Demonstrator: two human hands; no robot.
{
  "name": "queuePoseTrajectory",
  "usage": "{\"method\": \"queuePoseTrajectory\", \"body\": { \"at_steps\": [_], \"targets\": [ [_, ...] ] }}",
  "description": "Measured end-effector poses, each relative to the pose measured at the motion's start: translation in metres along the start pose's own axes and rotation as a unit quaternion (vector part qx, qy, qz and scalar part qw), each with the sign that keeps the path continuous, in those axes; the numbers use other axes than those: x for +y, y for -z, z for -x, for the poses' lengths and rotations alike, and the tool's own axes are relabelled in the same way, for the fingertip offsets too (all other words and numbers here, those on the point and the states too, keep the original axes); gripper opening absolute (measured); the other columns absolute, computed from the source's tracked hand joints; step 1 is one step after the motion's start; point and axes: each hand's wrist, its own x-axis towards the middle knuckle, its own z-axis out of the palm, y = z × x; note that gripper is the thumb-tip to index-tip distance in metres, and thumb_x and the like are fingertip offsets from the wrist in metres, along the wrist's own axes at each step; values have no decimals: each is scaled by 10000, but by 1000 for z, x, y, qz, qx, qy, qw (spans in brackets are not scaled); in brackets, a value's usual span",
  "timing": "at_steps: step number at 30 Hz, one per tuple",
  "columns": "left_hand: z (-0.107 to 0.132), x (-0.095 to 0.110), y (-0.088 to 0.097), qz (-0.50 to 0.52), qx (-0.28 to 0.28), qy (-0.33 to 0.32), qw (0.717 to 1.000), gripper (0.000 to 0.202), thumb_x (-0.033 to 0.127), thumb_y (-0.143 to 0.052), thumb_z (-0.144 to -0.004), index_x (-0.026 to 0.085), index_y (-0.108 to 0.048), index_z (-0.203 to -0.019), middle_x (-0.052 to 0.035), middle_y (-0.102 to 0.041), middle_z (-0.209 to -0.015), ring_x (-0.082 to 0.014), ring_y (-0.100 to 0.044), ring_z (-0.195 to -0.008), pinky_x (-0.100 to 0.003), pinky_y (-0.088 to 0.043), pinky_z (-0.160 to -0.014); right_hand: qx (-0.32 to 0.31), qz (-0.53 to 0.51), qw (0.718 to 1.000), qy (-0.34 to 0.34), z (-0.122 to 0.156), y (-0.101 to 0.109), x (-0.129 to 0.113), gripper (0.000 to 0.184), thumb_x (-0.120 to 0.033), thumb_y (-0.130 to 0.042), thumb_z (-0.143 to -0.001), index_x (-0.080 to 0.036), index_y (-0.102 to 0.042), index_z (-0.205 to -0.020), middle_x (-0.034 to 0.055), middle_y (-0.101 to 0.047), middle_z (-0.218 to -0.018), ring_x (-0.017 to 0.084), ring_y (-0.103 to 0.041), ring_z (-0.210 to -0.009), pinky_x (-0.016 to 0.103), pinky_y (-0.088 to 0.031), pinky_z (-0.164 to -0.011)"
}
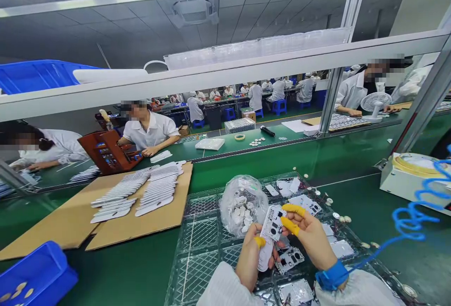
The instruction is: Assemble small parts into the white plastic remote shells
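My left hand [251, 255] and my right hand [307, 233] together grip a flat white plastic part [269, 233] with dark cut-outs, held upright over a clear plastic tray [200, 235]. Yellow finger cots cover my left thumb and two right fingertips. A blue wrist strap [331, 275] with a coiled blue cord [412, 221] sits on my right wrist. A clear bag of small white pieces [242, 202] lies on the tray just behind my hands. More white parts [291, 259] lie in the tray below them.
Rows of white parts [141, 193] lie on brown cardboard [52, 221] at left. A blue bin [35, 275] sits at bottom left, a white box [405, 179] at right. Small round pieces [340, 216] are scattered on the green table. Co-workers sit across the conveyor.
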Motion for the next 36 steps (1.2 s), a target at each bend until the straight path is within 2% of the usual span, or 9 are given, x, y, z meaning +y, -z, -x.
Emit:
{"method": "queuePoseTrajectory", "body": {
  "at_steps": [8, 15, 27, 31, 36],
  "targets": [
    [-4, -4, 4, -30, -20, 15, 999, 218, 295, -524, -689, 193, -421, -852, -16, -644, -717, -88, -515, -403, -168, -264, -349, -8, 36, 999, 6, 0, -2, 12, 426, -385, -785, -596, -218, -588, -935, -21, -555, -695, 161, -561, -583, 304, -511, -530],
    [-4, -3, 4, -55, -24, 8, 998, 305, 415, -567, -731, 204, -385, -857, -2, -634, -694, -69, -485, -374, -163, -238, -339, -15, 56, 998, 16, 3, 0, 8, 415, -364, -760, -640, -210, -569, -974, -2, -550, -748, 160, -544, -619, 303, -518, -537],
    [-5, -6, 6, -44, -33, 1, 999, 228, 332, -520, -741, 193, -410, -885, 5, -615, -659, -82, -513, -387, -161, -264, -331, -23, 12, 1000, 10, 0, 2, 9, 402, -366, -759, -644, -208, -561, -957, -17, -533, -722, 139, -537, -538, 265, -475, -442],
    [-5, -7, 6, -45, -40, 3, 998, 229, 311, -530, -719, 194, -415, -878, 4, -621, -672, -78, -506, -377, -161, -271, -328, -28, 18, 999, 11, 1, 1, 9, 393, -348, -763, -644, -206, -561, -950, -10, -541, -728, 147, -540, -560, 276, -485, -466],
    [-4, -7, 5, -57, -47, -8, 997, 217, 348, -511, -776, 197, -396, -882, -9, -633, -710, -69, -504, -375, -152, -247, -325, -33, 30, 999, 19, 4, 0, 7, 359, -322, -737, -685, -210, -550, -970, -13, -528, -734, 133, -526, -569, 267, -481, -489]
  ]
}}
